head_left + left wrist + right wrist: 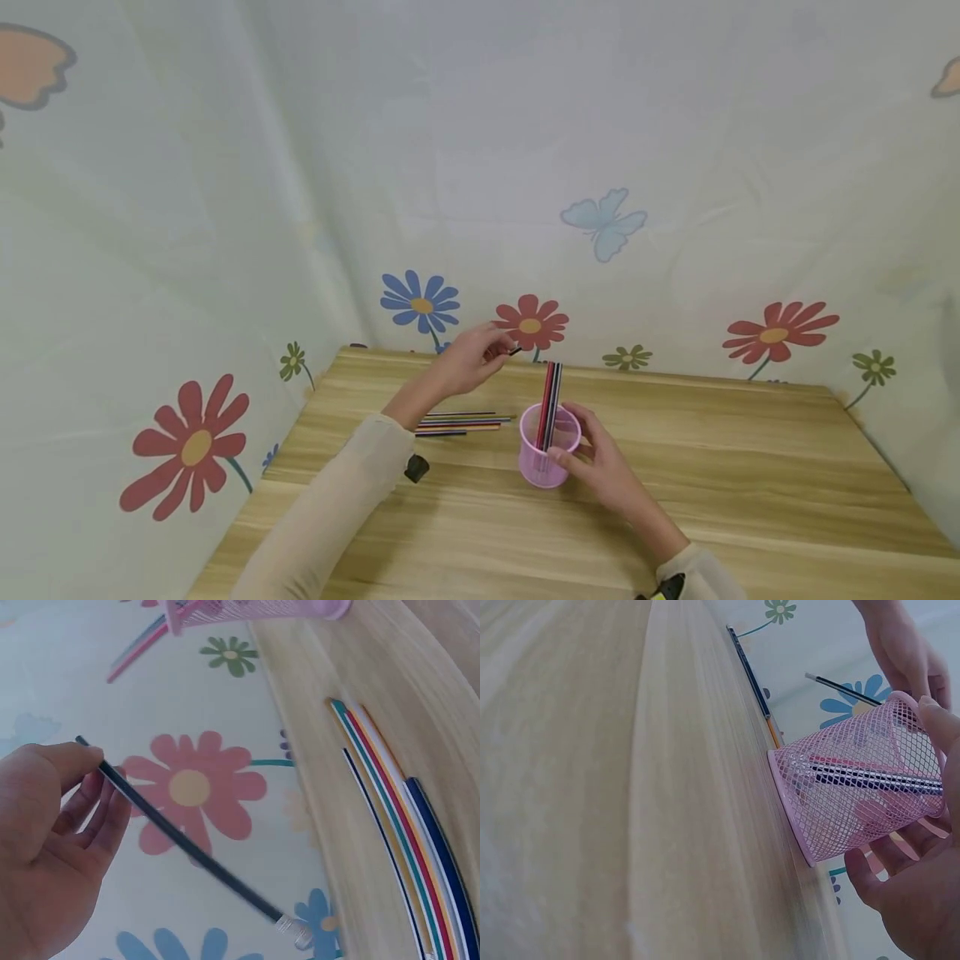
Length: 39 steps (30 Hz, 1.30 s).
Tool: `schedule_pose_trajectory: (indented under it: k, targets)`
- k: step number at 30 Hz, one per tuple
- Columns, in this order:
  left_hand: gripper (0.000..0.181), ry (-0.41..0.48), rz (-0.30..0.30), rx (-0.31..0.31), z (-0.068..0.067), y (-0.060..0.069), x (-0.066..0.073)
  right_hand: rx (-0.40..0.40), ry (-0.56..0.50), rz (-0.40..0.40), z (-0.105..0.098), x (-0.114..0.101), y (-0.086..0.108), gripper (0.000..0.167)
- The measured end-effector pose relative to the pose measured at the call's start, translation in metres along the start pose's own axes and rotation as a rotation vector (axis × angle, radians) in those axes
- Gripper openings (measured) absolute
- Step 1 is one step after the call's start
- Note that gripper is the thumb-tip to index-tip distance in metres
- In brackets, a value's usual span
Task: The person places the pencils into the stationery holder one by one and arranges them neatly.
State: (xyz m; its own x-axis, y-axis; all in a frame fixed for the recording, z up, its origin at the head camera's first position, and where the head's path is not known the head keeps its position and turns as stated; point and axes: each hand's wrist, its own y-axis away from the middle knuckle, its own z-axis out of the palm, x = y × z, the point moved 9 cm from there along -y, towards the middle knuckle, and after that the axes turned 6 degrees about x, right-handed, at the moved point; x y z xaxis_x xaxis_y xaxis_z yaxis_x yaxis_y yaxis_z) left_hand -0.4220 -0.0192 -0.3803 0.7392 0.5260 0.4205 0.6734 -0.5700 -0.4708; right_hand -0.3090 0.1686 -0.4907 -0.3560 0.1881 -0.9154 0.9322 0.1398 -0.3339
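Pink, round, open-topped mesh cup [531,468]: upright on a pale brown wood-grain desk [720,467]. Right hand [606,467]: gripping the mesh cup from its right side, thumb at the near part of the rim, fingers bent around the farther part. Inside the mesh cup: slim straight standing pencils [551,400], one red, others dark with pale stripes, grouped closely, slightly tilted, tops well above the rim; exact count not clear. Left hand [471,360]: raised beyond and to the left of the mesh cup, pinching one slim black pencil [187,844] between thumb and fingertips, close to one end; pale, shiny fitting at the other end, too blurred for detail. Flat on the desk, left of the mesh cup: loose row of slim multicoloured pencils [465,423], side by side, dark blue, green, red, yellow and white among the colours. Left of the mesh cup, at the cuff of a cream long sleeve [330,500]: small black object [417,468]. Behind the mesh cup: whitish printed sheet [480,150], with a red flower print [529,312] directly beyond, a blue flower print [412,287] farther left, and a pale blue butterfly print [609,225] higher and to the right.
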Motion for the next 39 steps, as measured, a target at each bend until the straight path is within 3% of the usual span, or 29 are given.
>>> schedule_pose_trajectory:
  k: [5,12,16,32,39]
  targets:
    - [0.016,0.103,-0.033,-0.01,-0.006,-0.001,0.01,-0.012,-0.005,-0.011,0.0,-0.003,-0.003,0.072]
    - [0.019,0.391,-0.132,0.036,-0.017,0.001,0.016,-0.022,-0.006,-0.022,0.001,-0.004,-0.003,0.071]
    - [0.022,0.501,-0.143,0.059,-0.026,0.001,0.026,-0.022,-0.006,-0.02,0.002,-0.004,-0.002,0.072]
    - [0.021,0.716,-0.134,0.078,-0.031,-0.005,0.05,-0.012,-0.012,-0.037,0.001,-0.003,-0.001,0.073]
    - [0.027,0.714,-0.186,0.107,-0.017,-0.003,0.04,-0.017,-0.001,-0.05,0.001,-0.003,0.0,0.072]
